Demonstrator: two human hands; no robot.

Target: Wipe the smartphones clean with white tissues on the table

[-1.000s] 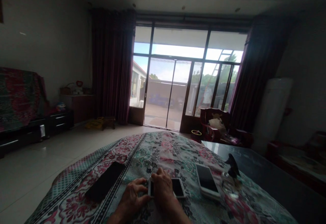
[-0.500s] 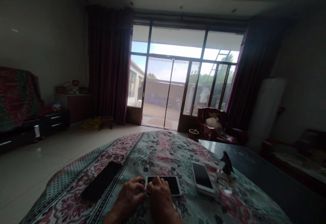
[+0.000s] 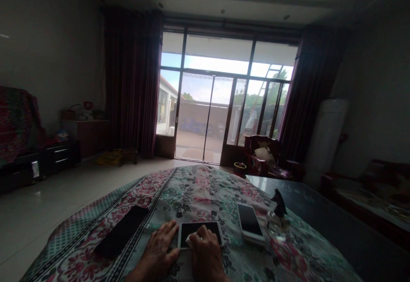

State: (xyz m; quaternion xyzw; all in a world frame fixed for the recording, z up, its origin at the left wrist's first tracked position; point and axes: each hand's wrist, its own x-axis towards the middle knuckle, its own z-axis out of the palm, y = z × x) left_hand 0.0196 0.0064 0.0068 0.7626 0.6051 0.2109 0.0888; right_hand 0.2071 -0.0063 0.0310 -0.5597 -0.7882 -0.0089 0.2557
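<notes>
1. Our left hand (image 3: 160,248) reaches in palm down, with fingers spread and the thumb apart from them. Its fingertips and thumb are at the near-left end of the middle phone (image 3: 214,228); we cannot tell whether they press on its edge.
2. Our right hand (image 3: 206,250) bends over that phone, knuckles up and fingers curled, closed on a small white wad (image 3: 191,237) against the dark screen. The two hands are apart, side by side.
3. The middle phone lies flat and crosswise on the surface (image 3: 179,194), screen up, with a pale rim.
4. A white phone (image 3: 250,221) lies to our right, screen up, its long side pointing away from us. Just beside it stands a clear spray bottle (image 3: 278,224) with a black head.
5. To our left lies a black slab (image 3: 122,232), set at a slant.
6. Under all of these we have a floral cloth (image 3: 205,183) in red, green and white, rumpled in places.
7. Beyond its right side is a dark glossy table (image 3: 294,194); past that, we see a carved chair (image 3: 256,147) with a pale cushion (image 3: 264,154).
8. Ahead of us, purple curtains (image 3: 133,85) flank a bright glass door (image 3: 195,119). A yellow bag (image 3: 109,158) lies on the tiled floor (image 3: 48,205) to the left.
</notes>
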